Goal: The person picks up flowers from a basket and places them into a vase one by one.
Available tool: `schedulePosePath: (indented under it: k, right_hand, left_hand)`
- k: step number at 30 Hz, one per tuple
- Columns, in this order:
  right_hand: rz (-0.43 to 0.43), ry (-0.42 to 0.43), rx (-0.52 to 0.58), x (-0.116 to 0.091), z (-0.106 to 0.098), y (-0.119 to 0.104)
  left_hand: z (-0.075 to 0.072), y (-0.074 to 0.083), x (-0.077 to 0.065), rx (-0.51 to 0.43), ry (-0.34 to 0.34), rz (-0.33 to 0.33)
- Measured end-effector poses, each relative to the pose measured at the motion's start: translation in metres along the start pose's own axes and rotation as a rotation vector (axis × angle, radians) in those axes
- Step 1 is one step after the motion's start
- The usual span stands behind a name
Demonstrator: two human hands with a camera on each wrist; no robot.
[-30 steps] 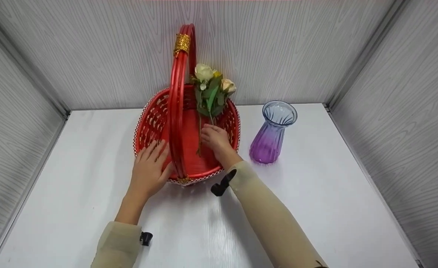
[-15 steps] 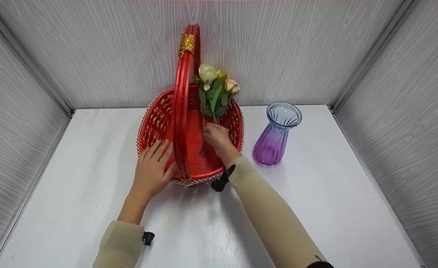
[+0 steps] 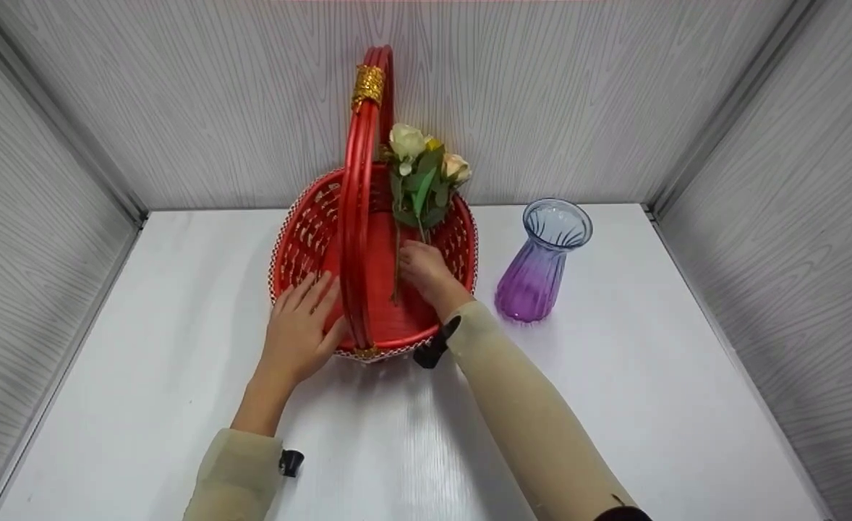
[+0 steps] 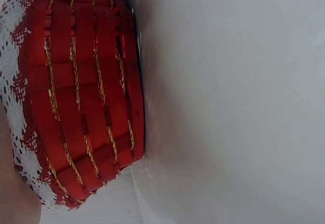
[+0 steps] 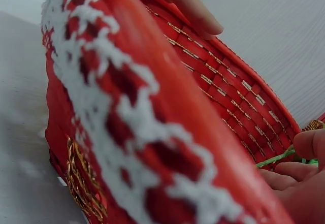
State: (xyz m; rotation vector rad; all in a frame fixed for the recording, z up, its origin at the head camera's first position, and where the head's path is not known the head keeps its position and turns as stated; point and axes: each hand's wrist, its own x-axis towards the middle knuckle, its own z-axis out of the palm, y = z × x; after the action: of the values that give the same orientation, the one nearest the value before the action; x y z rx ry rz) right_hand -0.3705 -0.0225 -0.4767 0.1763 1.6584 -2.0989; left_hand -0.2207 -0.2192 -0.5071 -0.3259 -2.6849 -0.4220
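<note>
Right forearm in a tan sleeve (image 3: 534,405) reaches forward and inward over the near right rim of a red basket (image 3: 309,228); right hand (image 3: 429,271) low inside it, knuckles up, thumb and fingers narrowed on a thin green stem (image 5: 277,158) of the flowers (image 3: 420,181). Blooms stand above the hand at the basket's far right side, just right of the handle (image 3: 355,217); a second stem drops to the left of the fingers. Left hand (image 3: 297,333) lies palm down across the near left rim, fingers straight and fanned over the inner wall, thumb apart near the handle's foot; whether thumb and handle touch, cannot tell. Blooms cream, pale peach, a bit of yellow; leaves dark green. Basket wall woven of flat, glossy strips threaded with twisted gold cord, rim edged in white lace trim (image 4: 18,102); handle arched, bundled rods, gold wrap (image 3: 368,85) near the top. To the right, on a smooth white table (image 3: 650,391), a ribbed glass vase (image 3: 534,278): flared mouth, pinched neck, smoky blue shading to purple.
</note>
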Motion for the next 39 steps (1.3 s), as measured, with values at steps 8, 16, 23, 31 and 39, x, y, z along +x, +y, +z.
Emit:
schedulePosePath:
  k: [8, 16, 23, 31, 39]
  right_hand:
    - [0.013, -0.048, -0.046, -0.0014, -0.0037, -0.0008]
    - [0.013, -0.035, -0.018, -0.0047, -0.006, -0.0022]
    - [0.006, -0.034, 0.058, -0.0055, -0.0066, -0.0031]
    - [-0.031, -0.027, 0.127, -0.0076, -0.0039, -0.0014]
    - [-0.065, -0.023, 0.129, -0.008, -0.0011, 0.0004]
  left_hand:
    - [-0.0003, 0.0018, 0.0009, 0.001, -0.001, 0.004]
    - [-0.0005, 0.0022, 0.0026, -0.008, -0.017, 0.003]
    - [-0.0006, 0.0023, 0.0036, 0.003, -0.021, 0.002]
    - [-0.0006, 0.0012, 0.0021, 0.011, -0.009, 0.006]
    - [-0.0008, 0.0003, 0.0, 0.013, -0.007, -0.005]
